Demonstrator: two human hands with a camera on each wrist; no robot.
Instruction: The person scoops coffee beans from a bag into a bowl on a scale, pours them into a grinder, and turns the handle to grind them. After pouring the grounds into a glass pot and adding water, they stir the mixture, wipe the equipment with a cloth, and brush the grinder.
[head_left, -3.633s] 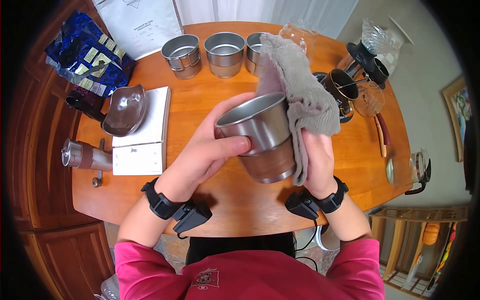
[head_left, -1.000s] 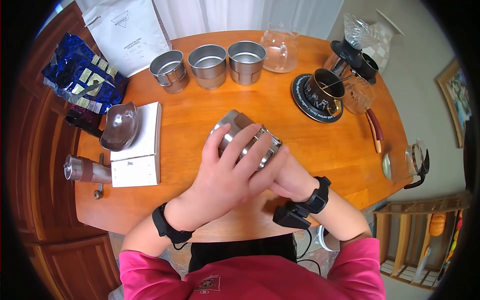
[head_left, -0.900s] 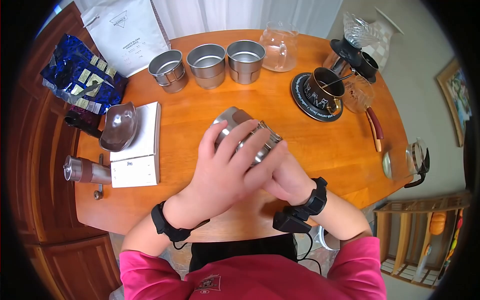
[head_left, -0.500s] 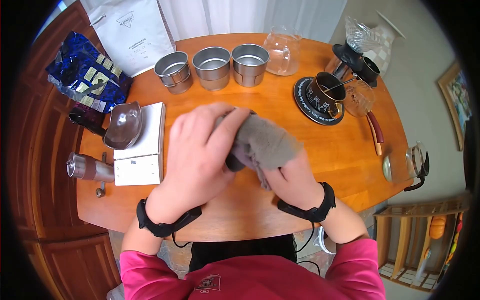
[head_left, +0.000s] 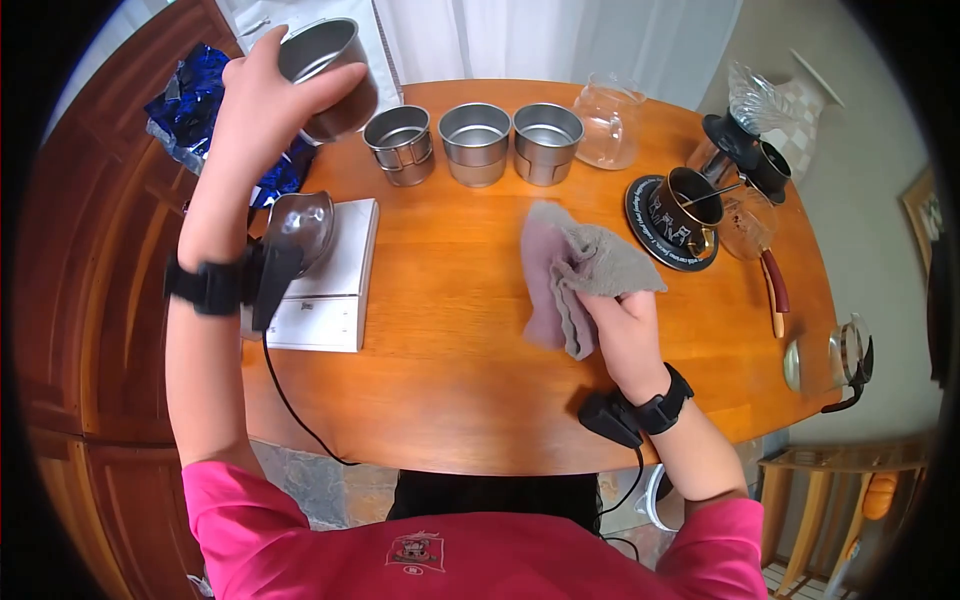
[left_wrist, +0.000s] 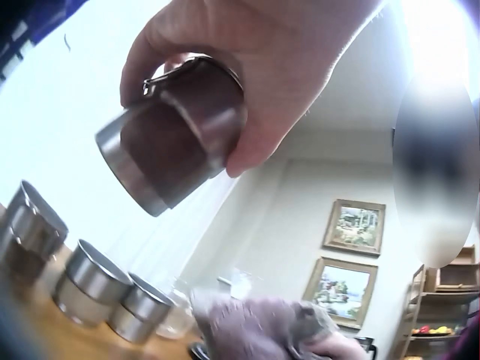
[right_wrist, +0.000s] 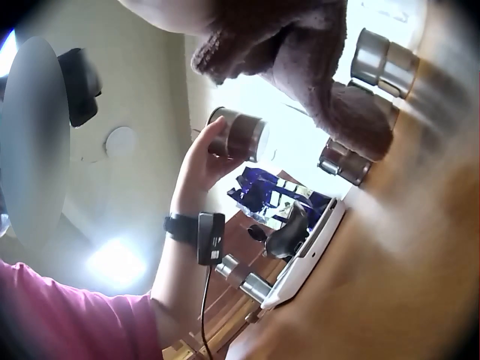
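My left hand [head_left: 262, 105] grips a stainless steel cup [head_left: 340, 103] with a brown band, raised at the back left in front of the white bag. In the left wrist view the fingers wrap round this cup [left_wrist: 169, 139] near its rim, and its base points down to the left. My right hand [head_left: 628, 335] holds a grey cloth [head_left: 600, 262] over the middle of the table. The cloth hangs bunched, its mauve underside facing left. Three similar steel cups, a left one [head_left: 400, 150], a middle one [head_left: 474, 148] and a right one [head_left: 548, 146], stand in a row along the back.
A white scale [head_left: 320, 322] bears a dark glossy dish [head_left: 302, 225] at left, beneath the left forearm. Behind it stands a blue foil bag [head_left: 195, 110]. On the right are a black mug [head_left: 684, 200] on a round coaster, a glass jug [head_left: 608, 125] and a coffee dripper [head_left: 735, 125].
The left hand has lifted the cup away from the cloth, up and to the back left. The right hand keeps the cloth, shifted slightly right. The head view has turned a little left.
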